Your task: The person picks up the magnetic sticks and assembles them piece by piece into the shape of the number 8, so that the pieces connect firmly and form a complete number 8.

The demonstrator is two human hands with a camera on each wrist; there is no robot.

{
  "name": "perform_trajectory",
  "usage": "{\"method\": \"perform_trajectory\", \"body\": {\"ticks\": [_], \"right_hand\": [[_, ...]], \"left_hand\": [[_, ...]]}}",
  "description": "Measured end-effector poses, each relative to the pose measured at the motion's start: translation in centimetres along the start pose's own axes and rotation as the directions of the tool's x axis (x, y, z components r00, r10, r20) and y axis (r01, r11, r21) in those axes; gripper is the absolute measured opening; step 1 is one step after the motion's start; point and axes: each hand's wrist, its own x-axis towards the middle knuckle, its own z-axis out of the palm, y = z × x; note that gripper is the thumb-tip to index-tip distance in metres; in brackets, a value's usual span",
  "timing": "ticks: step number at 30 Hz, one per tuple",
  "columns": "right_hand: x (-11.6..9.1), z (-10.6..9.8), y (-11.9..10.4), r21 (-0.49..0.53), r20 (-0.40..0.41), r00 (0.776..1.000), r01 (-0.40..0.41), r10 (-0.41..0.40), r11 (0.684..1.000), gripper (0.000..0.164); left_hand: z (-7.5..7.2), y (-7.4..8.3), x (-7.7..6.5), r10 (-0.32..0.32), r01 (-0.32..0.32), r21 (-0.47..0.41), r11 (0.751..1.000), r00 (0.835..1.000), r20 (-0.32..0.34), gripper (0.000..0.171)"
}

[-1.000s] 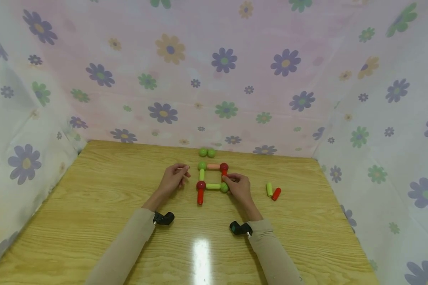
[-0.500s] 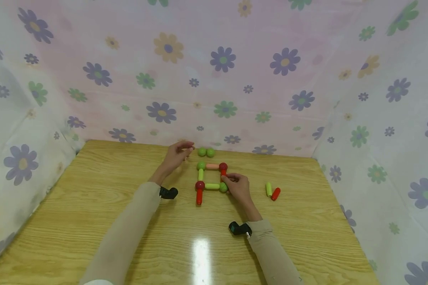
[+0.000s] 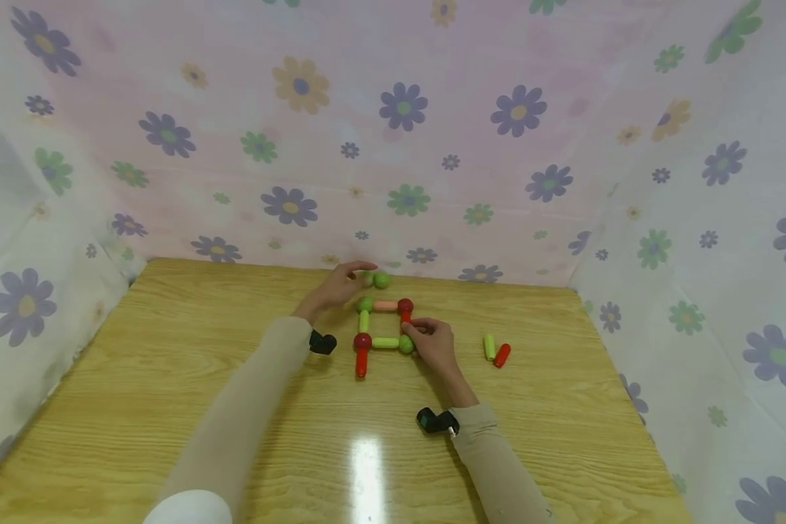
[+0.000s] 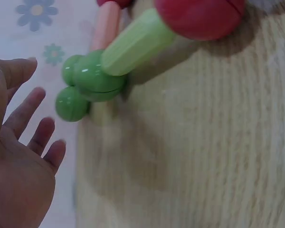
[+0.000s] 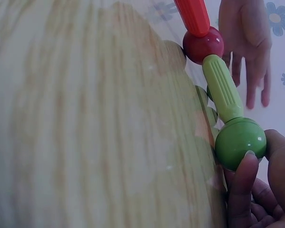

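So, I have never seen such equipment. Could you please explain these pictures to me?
There is no machine, only a left hand and a right hand, both bare. The wide pictures come from a head-worn camera; the close ones from black cameras on the wrists. On the wooden table lies a square of coloured sticks and balls, with an extra red stick at one corner. Two loose sticks lie to its right, two loose green balls behind it. The right hand pinches the green corner ball nearest it. The left hand, close to the loose green balls, holds nothing.
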Motion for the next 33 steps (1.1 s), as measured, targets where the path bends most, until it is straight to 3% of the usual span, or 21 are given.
{"method": "perform_trajectory", "body": {"ticks": [4,9,13,15,19,23,29,33], "right_hand": [[0.1,0.1,-0.1,-0.003,-0.009,1.000,0.000,0.000,1.000,0.029],[-0.2,0.3,0.0,-0.028,-0.048,0.999,0.000,-0.001,1.000,0.027],[-0.4,0.3,-0.1,-0.029,-0.055,0.998,0.005,-0.007,1.000,0.025],[-0.4,0.3,-0.2,-0.026,-0.053,0.999,0.010,-0.012,1.000,0.025],[-0.4,0.3,-0.2,-0.026,-0.049,0.999,0.018,-0.019,1.000,0.026],[-0.4,0.3,-0.2,-0.025,-0.050,0.999,0.020,-0.021,0.999,0.026],[-0.5,0.3,-0.3,-0.020,-0.046,0.999,0.023,-0.024,1.000,0.027],[-0.6,0.2,-0.5,-0.014,-0.047,0.999,0.023,-0.024,1.000,0.026]], "left_hand": [[1.0,-0.8,0.4,0.006,-0.006,0.105,0.994,1.000,-0.003,0.042],[1.7,-1.7,0.0,0.040,-0.032,0.136,0.990,0.998,-0.055,0.039],[1.9,-2.7,-0.6,0.008,0.000,0.066,0.998,0.994,-0.109,0.038],[1.9,-3.1,-1.0,-0.053,0.053,-0.001,0.999,0.991,-0.126,0.040],[1.8,-3.6,-1.7,-0.136,0.129,-0.048,0.990,0.975,-0.174,0.042],[1.7,-3.8,-2.3,-0.158,0.144,-0.079,0.986,0.962,-0.223,0.044],[1.7,-3.9,-3.8,-0.229,0.169,-0.218,0.961,0.929,-0.290,0.045],[1.7,-3.9,-5.3,-0.223,0.165,-0.227,0.960,0.938,-0.264,0.043]]}}
